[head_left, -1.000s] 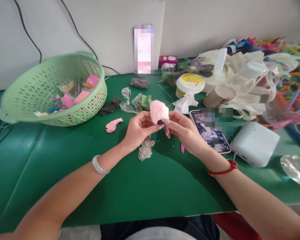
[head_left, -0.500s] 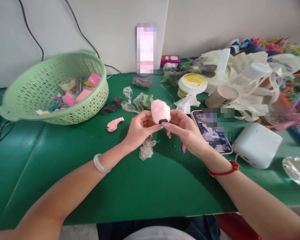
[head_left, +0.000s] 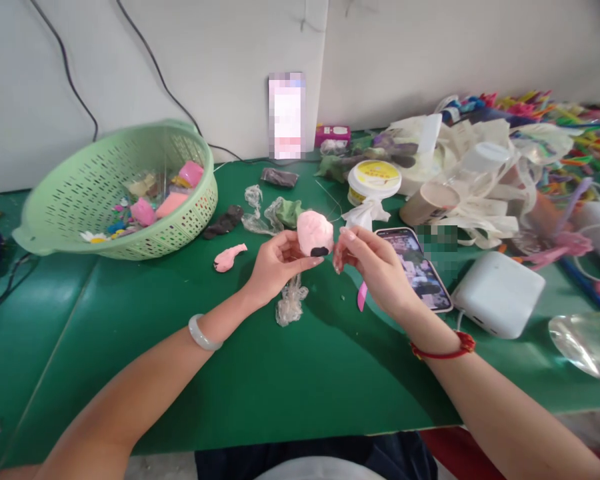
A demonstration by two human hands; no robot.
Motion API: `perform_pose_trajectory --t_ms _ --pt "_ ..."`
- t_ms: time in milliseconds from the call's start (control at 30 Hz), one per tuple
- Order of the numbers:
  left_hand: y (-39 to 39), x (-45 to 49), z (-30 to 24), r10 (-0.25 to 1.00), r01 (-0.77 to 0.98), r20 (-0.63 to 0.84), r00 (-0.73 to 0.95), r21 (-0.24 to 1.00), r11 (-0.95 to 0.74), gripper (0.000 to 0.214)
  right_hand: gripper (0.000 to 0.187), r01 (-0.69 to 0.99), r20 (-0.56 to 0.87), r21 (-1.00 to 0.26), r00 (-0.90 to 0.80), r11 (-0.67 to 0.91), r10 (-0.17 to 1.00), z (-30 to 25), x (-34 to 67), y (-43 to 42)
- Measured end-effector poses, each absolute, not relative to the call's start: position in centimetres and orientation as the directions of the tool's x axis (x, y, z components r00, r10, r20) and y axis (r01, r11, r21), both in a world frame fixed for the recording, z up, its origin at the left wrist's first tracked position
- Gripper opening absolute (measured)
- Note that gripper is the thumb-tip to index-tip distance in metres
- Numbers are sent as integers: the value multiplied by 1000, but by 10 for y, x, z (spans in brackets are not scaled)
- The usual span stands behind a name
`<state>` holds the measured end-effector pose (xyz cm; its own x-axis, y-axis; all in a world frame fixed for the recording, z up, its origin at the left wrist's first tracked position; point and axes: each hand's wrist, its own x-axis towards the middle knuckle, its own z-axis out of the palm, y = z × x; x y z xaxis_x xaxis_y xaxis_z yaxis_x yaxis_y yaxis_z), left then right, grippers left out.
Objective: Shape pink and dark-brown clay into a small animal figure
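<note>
A pink lump point(head_left: 314, 231) with a black patch point(head_left: 320, 252) low on its near face was held above the green table point(head_left: 260, 393), nearer the wearer than the yellow-lidded tub point(head_left: 374, 180) and to the left of it. The lump was gripped by the left hand point(head_left: 275, 267), its thumb laid under the black patch and its fingers bent behind the pink mass. The right hand point(head_left: 373, 263) was held just beside the lump, apart from it, on the near side of the tub; its thumb and fingers were curled toward one another, and whether anything small was pinched between them could not be told. A white bangle point(head_left: 205, 332) was worn on the left wrist and a red bracelet point(head_left: 445, 347) on the right.

To the left of the tub and nearer, a small pink piece point(head_left: 230, 258) with a dark spot was laid on the table, with a crumpled clear wrapper point(head_left: 290, 303) to its right. Left of the tub, a green lump point(head_left: 289, 213) and a dark wrapped block point(head_left: 280, 177) were seen. Well to the left of it, colourful bits were held in a green basket point(head_left: 75, 190). A crumpled white tissue point(head_left: 367, 212) was set just in front of the tub, a phone point(head_left: 420, 270) lay nearer and to its right, and a white box point(head_left: 503, 293) was placed farther right.
</note>
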<state>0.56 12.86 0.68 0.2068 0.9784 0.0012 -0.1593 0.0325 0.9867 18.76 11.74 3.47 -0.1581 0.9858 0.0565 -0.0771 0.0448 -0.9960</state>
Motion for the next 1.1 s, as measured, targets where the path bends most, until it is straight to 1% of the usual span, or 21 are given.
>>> perform_pose_trajectory --t_ms 100,267,367,467,533,600,667,733,767,833,867,900,933,967,1000,1033,1100 --pt "130 4 8 975 -154 -4 221 987 39 39 46 -38 69 -997 -159 64 985 32 187 118" --pt "130 1 14 939 -98 -71 335 989 109 39 47 47 51 -998 -24 52 998 31 191 125" --pt "130 0 18 911 -74 -109 398 986 150 39 52 41 -55 -998 -88 -52 995 32 191 126" --pt "129 1 18 905 -79 -114 409 984 160 40 54 -26 -191 -980 -176 -199 966 35 189 125" --pt "129 2 16 910 -65 -91 404 990 128 40 55 -87 -248 -960 -186 -267 951 37 189 124" --pt "130 1 17 906 -23 -60 419 997 77 40 55 -123 -276 -946 -176 -299 945 38 189 124" --pt "132 -3 22 895 62 -39 444 998 13 39 54 -119 -260 -952 -159 -280 952 36 191 124" --pt "139 -13 32 898 189 -4 439 978 -88 33 51 -69 -220 -970 -144 -231 965 33 193 125" --pt "144 -21 37 904 248 40 425 955 -160 27 50 -25 -203 -978 -141 -209 969 31 194 126" --pt "155 -38 46 936 394 195 292 868 -303 19 50 80 -187 -981 -148 -177 971 27 195 126" --pt "160 -47 49 934 501 281 222 788 -357 18 51 132 -187 -977 -153 -167 970 26 195 126" --pt "165 -57 50 920 621 356 162 688 -376 20 52 180 -190 -970 -158 -161 969 25 195 125" --pt "169 -65 50 913 735 387 131 580 -352 26 53 220 -193 -963 -162 -156 968 24 195 125" --pt "173 -72 47 914 824 391 104 482 -299 34 54 251 -195 -956 -163 -150 967 24 195 125" --pt "176 -78 44 928 883 362 87 404 -240 41 55 276 -196 -950 -163 -146 967 25 195 125" --pt "177 -82 40 947 918 311 79 347 -190 43 55 295 -196 -945 -160 -143 967 25 194 125" --pt "179 -86 31 969 953 242 56 278 -124 40 56 314 -202 -938 -149 -148 968 27 194 126"
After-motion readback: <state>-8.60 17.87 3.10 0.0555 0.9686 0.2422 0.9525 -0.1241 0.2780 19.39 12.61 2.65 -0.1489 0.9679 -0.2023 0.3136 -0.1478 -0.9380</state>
